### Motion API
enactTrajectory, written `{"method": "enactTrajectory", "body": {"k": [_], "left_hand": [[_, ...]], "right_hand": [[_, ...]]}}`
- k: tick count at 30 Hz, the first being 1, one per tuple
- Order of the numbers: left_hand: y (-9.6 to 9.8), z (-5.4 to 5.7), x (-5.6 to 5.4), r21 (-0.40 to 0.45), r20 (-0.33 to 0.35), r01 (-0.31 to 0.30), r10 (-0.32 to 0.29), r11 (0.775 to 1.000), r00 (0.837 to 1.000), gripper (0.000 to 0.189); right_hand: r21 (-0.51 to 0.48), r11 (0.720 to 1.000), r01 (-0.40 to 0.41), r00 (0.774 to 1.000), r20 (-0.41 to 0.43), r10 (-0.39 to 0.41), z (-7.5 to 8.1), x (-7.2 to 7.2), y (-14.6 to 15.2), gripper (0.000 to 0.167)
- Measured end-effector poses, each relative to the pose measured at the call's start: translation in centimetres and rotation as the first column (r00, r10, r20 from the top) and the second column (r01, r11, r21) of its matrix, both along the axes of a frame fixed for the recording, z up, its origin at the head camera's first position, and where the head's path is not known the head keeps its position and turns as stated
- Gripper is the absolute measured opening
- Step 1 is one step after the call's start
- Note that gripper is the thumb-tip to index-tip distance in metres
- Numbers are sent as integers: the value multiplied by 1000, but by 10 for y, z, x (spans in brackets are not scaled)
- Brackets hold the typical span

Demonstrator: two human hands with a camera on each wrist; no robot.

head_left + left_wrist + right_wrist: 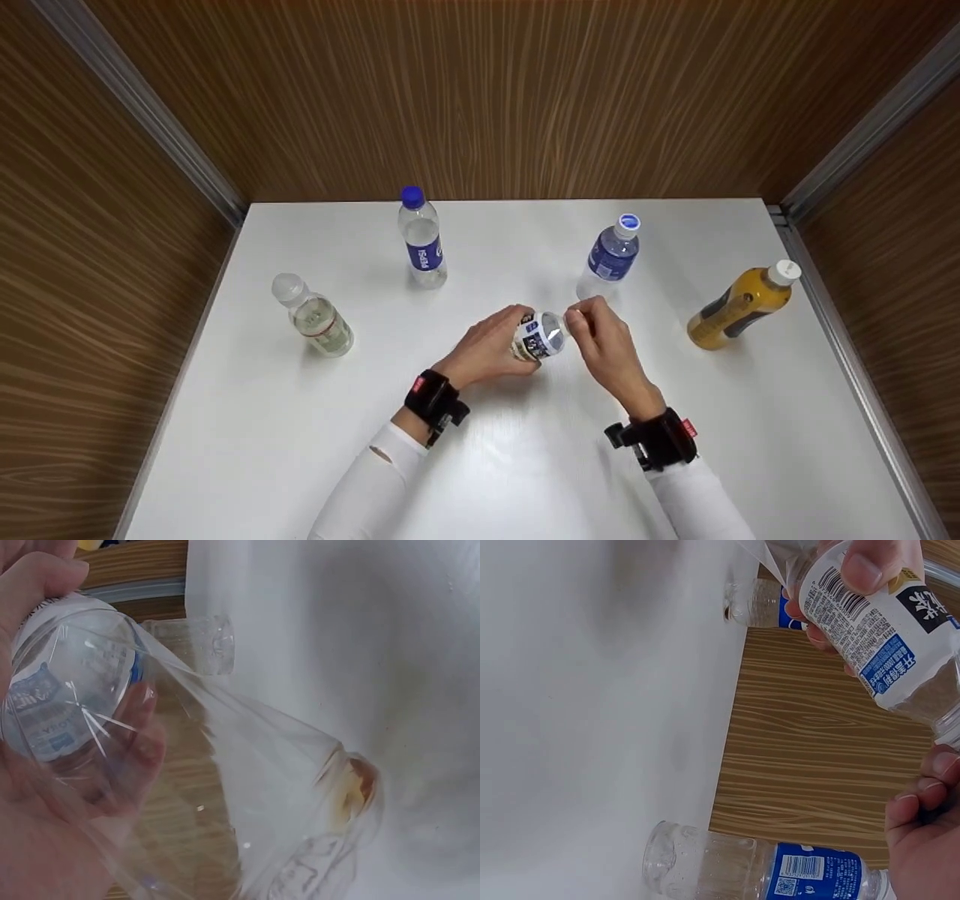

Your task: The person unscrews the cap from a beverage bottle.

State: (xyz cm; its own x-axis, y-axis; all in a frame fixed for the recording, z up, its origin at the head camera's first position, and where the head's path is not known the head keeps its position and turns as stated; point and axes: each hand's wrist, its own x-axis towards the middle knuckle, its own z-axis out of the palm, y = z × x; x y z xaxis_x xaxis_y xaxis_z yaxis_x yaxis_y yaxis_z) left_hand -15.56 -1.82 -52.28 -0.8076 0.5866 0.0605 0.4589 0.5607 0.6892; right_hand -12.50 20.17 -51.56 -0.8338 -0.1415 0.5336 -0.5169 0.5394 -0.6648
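My left hand (487, 349) grips a clear plastic bottle (536, 337) with a white, blue and black label around its body. It is tilted over the table, its neck pointing right toward my right hand (607, 352). The curled right fingers pinch the bottle's cap, which they mostly hide. In the right wrist view, the left thumb and fingers wrap the label (862, 630), and a pale ring (949, 733) shows at the right fingertips (941, 765). Through the left wrist view, the bottle's transparent base (330, 795) appears close up.
On the white table (225, 450) stand a blue-capped Pepsi bottle (425, 251), a blue-labelled bottle with a white cap (611, 259), an orange drink bottle (739, 307) at right and a clear-capped bottle (321, 324) at left. Wood-grain panels (480, 97) enclose the table's back and sides.
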Motion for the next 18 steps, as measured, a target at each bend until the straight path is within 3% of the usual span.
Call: {"method": "enactTrajectory", "body": {"k": [9, 13, 16, 18], "left_hand": [[-4, -1, -2, 43, 70, 44, -47, 998, 996, 65], [-3, -3, -3, 60, 72, 41, -46, 997, 996, 62], [0, -5, -2, 12, -46, 0, 0, 1000, 999, 63], [4, -7, 0, -54, -188, -57, 46, 997, 981, 65]], "right_hand": [[-4, 998, -56, 998, 3, 56, 0, 0, 1, 7], [7, 999, -32, 999, -5, 32, -1, 0, 0, 6], [11, 999, 47, 998, 35, -47, 0, -1, -2, 6], [16, 993, 120, 989, 89, -121, 0, -1, -3, 10]]}}
